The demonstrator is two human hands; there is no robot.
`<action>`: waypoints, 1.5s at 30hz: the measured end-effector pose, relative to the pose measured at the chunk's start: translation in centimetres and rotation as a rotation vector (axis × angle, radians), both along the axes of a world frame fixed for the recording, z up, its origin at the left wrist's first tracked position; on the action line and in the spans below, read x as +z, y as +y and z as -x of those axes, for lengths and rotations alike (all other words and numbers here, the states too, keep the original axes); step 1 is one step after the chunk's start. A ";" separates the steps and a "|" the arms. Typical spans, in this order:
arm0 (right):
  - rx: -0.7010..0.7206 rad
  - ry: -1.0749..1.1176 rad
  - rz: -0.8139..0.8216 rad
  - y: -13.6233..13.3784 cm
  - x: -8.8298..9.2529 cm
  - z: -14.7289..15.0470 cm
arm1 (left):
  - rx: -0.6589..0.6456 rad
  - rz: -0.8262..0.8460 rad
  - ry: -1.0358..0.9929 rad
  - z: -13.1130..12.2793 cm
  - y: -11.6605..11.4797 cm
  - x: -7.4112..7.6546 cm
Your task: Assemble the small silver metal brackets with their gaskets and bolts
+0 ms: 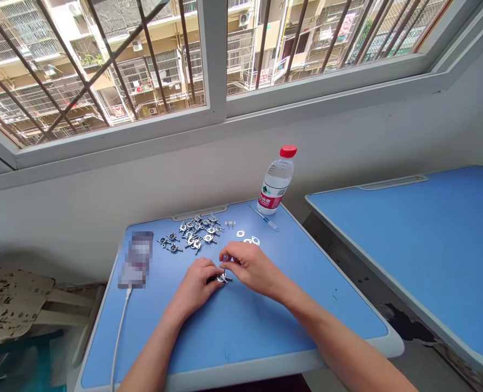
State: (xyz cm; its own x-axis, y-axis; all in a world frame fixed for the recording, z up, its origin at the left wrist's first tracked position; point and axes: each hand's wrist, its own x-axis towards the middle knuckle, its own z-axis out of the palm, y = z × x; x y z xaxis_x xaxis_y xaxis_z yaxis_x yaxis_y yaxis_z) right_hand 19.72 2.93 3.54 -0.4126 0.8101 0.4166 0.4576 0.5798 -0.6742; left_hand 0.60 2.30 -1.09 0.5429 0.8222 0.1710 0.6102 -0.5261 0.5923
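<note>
One part (222, 278) sits on the desk (266, 321), about midway between its left and right edges — held in the left hand's (199, 279) closed pinch, to its right. The right hand (247, 262) pinches a tool (225, 258) upright above the part — contact unconfirmed.

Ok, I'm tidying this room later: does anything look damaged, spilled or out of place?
The cream seat at left looks damaged: dark patches mottle it, as if its finish had flaked. On the blue desk I see no spill; the clustered metal parts are too small to check closely.
</note>
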 end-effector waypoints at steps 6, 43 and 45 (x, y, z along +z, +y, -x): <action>-0.062 0.008 0.031 -0.1 0.1 0.1 | 0.005 -0.006 0.017 0.0 -0.1 0.2; -0.491 0.596 0.123 3.4 0.7 -3.2 | 0.408 -0.311 0.128 0.0 1.4 -0.9; -0.495 0.576 0.120 3.4 0.5 -3.2 | 0.388 -0.317 0.123 -0.1 1.1 -0.8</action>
State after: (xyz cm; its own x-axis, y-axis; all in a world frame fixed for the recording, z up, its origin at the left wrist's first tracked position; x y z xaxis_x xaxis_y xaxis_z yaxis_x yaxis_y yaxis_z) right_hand 22.92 6.28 4.01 0.2653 0.8972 0.3531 0.2019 0.3064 -0.9302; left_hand 0.71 3.42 -1.92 0.2394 0.8854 0.3985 0.8512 -0.3888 0.3525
